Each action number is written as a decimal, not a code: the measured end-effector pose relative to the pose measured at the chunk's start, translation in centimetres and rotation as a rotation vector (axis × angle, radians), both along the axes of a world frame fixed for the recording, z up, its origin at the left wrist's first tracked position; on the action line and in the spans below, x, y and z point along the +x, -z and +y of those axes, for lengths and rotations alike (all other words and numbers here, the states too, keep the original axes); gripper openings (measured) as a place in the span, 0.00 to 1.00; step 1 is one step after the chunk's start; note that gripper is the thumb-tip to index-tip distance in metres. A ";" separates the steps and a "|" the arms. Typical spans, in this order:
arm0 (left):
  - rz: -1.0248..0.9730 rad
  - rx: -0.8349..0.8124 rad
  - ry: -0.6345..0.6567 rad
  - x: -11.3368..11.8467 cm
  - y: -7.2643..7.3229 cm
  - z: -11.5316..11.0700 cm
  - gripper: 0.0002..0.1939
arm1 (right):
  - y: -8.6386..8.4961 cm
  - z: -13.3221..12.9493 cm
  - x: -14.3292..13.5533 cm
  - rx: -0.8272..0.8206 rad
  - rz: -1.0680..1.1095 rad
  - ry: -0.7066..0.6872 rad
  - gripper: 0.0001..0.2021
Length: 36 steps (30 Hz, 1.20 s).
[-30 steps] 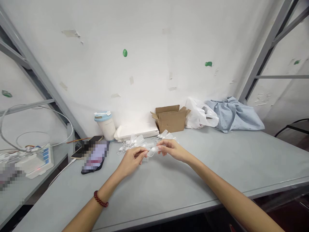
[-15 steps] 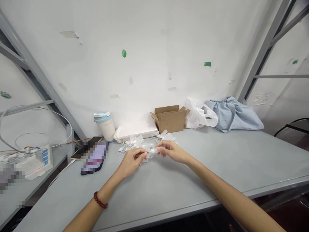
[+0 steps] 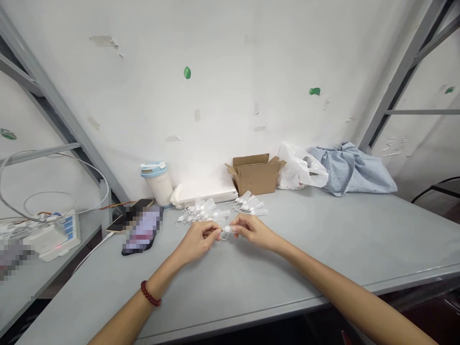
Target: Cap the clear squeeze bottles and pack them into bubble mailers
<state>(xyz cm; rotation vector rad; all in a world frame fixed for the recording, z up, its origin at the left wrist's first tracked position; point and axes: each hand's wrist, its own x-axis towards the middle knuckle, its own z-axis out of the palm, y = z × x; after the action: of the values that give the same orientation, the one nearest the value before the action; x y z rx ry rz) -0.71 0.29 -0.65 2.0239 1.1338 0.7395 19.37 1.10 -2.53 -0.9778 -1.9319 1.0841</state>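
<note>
Between my hands is a small plastic bottle (image 3: 227,230) with a white cap and a thin white loop hanging below it. My right hand (image 3: 253,232) pinches its body, which the fingers mostly cover. At the narrow end, my left hand (image 3: 201,238) is closed in a pinch, thumb against forefinger; the tip between them is too small to make out. Just behind my hands lies a pile of similar clear bottles (image 3: 204,208) with white caps and loops. A second group of the bottles (image 3: 249,202) lies to the right of it.
A stack of white sheets (image 3: 204,191), an open cardboard box (image 3: 257,178), a white plastic bag (image 3: 298,167) and a blue cloth bundle (image 3: 355,170) line the wall. On the left stand a lidded cup (image 3: 158,184), a phone (image 3: 131,215) and a blurred purple item (image 3: 143,230).
The camera view has shifted slightly. My hands stay together at the small bottle, now a little lower and nearer the front edge, clear of the bottles behind.
</note>
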 end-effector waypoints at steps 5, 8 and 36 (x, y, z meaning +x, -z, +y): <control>-0.002 -0.069 -0.005 0.0 0.1 0.0 0.12 | 0.1 -0.2 -0.2 0.008 -0.031 0.004 0.10; -0.013 -0.102 -0.011 -0.1 -0.1 0.1 0.11 | 0.1 -0.2 -0.3 0.011 -0.017 -0.002 0.10; 0.049 -0.110 -0.070 -4.2 -2.3 2.3 0.16 | 0.2 2.2 1.9 0.341 -0.362 0.187 0.06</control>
<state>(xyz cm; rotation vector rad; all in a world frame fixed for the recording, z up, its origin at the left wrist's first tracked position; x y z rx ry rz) -4.94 2.59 1.64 1.9280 1.2518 0.6501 21.28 3.30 -2.76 -1.1873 -2.1643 0.4712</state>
